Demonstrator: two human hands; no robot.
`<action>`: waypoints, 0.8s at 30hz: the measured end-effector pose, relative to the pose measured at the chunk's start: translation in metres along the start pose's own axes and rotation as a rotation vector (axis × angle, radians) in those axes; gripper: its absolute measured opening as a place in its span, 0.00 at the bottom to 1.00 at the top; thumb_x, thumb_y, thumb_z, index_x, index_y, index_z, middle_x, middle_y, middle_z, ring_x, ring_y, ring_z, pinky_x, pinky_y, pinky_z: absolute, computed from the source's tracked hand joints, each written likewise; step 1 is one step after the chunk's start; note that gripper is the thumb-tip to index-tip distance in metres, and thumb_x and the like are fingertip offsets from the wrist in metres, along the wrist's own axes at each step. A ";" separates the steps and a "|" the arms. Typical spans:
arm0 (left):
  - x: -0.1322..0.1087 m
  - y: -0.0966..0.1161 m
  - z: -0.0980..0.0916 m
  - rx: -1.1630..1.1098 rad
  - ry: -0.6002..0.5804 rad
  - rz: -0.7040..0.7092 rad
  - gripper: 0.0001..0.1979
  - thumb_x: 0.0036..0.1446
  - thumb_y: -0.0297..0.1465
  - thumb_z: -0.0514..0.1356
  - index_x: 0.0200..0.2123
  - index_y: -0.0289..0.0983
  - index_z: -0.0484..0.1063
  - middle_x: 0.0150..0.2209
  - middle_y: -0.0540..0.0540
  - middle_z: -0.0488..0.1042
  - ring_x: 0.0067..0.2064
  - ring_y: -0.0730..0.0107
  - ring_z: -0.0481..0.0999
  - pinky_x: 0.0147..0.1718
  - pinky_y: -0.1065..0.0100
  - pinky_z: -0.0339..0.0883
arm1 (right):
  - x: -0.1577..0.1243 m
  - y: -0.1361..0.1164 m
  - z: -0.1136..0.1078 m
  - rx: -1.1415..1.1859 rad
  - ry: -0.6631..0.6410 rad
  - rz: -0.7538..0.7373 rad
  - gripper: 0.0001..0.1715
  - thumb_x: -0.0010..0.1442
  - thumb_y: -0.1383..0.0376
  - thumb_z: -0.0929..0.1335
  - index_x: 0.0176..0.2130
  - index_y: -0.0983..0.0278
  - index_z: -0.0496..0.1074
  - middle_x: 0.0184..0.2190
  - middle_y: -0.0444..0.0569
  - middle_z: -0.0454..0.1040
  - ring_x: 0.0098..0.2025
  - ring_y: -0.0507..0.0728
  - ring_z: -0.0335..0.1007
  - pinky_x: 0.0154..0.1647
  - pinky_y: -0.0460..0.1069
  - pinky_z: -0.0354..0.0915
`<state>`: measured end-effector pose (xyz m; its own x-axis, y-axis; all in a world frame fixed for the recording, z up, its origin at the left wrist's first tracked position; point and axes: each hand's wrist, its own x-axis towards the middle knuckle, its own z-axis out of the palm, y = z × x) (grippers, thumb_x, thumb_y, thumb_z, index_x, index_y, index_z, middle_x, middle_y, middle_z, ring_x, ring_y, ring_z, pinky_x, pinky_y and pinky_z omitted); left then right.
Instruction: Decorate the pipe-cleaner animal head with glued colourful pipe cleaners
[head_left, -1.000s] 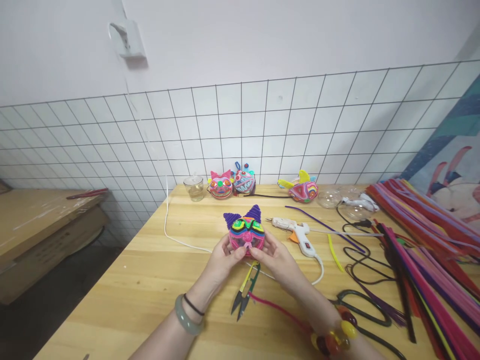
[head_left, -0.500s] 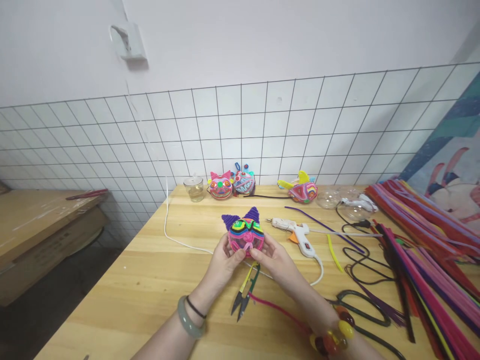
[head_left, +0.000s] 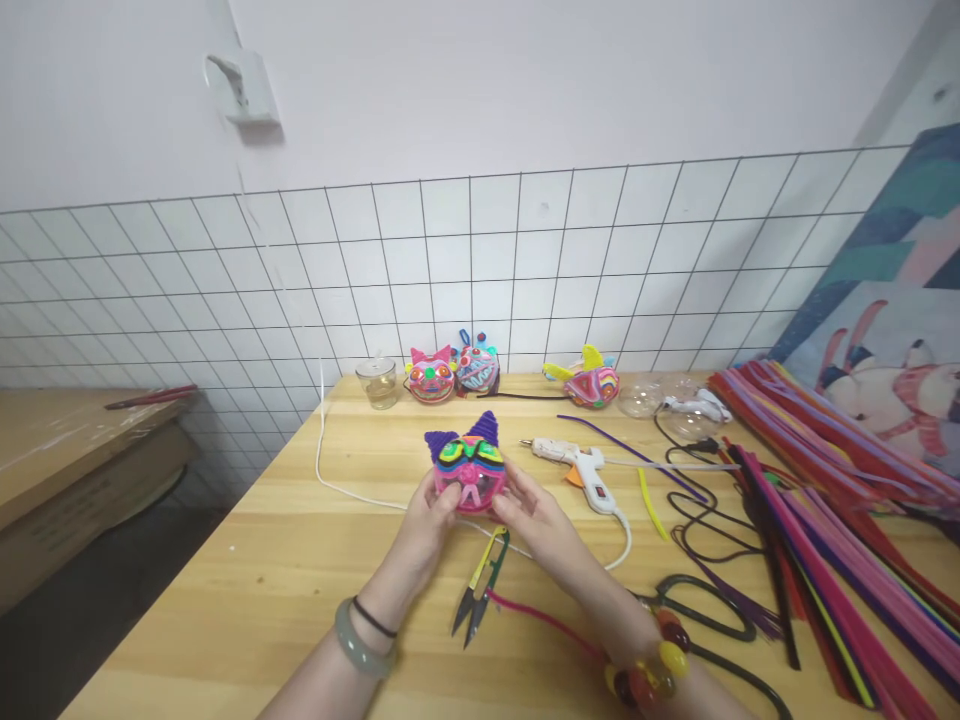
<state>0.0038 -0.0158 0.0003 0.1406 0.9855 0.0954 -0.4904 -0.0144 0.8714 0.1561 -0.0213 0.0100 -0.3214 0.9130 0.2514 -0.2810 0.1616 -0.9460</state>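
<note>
Held between both hands is a cat-face ball [head_left: 470,466] of coloured pipe cleaners, with purple ears, yellow-green eyes and a pink rim. A clear, see-through part shows around its mouth. My left hand [head_left: 429,515] grips its left side, thumb on the front near the mouth. My right hand [head_left: 534,510] closes on the right side, with the thumb at the lower edge and fingers at the side. Just below the ball, thread snips [head_left: 480,590] with yellow and green handles lie on the table. A pink pipe cleaner [head_left: 544,612] runs from the snips under my right forearm.
A white glue gun [head_left: 581,465] with its cord lies to the right. Behind stand a glass cup [head_left: 377,385], finished pipe-cleaner ornaments [head_left: 431,378] and clear balls [head_left: 641,398]. Large black-handled scissors [head_left: 709,605] and pipe-cleaner bundles [head_left: 832,560] fill the right side.
My thumbs have moved apart from the ball's mouth, the left one to the left and the right one to the lower right edge. The whole view has shifted slightly.
</note>
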 end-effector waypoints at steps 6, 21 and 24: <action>0.005 0.015 -0.006 -0.157 0.145 -0.016 0.20 0.47 0.39 0.68 0.41 0.37 0.73 0.41 0.44 0.79 0.40 0.63 0.77 0.39 0.62 0.72 | -0.001 0.000 -0.005 -0.737 0.256 0.092 0.32 0.65 0.54 0.57 0.62 0.69 0.56 0.57 0.63 0.67 0.43 0.58 0.76 0.40 0.52 0.72; 0.006 0.006 -0.007 -0.273 0.159 0.013 0.28 0.38 0.34 0.73 0.42 0.37 0.67 0.41 0.43 0.78 0.40 0.60 0.79 0.40 0.57 0.73 | -0.016 -0.041 -0.139 -1.699 0.450 0.621 0.14 0.54 0.75 0.61 0.32 0.71 0.75 0.34 0.70 0.77 0.39 0.71 0.76 0.35 0.59 0.66; 0.004 0.007 -0.005 -0.267 0.134 0.032 0.30 0.37 0.35 0.74 0.44 0.37 0.66 0.43 0.42 0.77 0.41 0.59 0.79 0.41 0.58 0.72 | -0.023 -0.030 -0.146 -1.719 0.428 0.588 0.14 0.52 0.76 0.61 0.28 0.69 0.75 0.32 0.67 0.78 0.36 0.68 0.77 0.32 0.56 0.67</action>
<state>-0.0036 -0.0110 0.0047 0.0153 0.9991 0.0404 -0.7041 -0.0179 0.7099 0.3038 0.0070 0.0028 0.2710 0.9611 0.0533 0.9595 -0.2654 -0.0940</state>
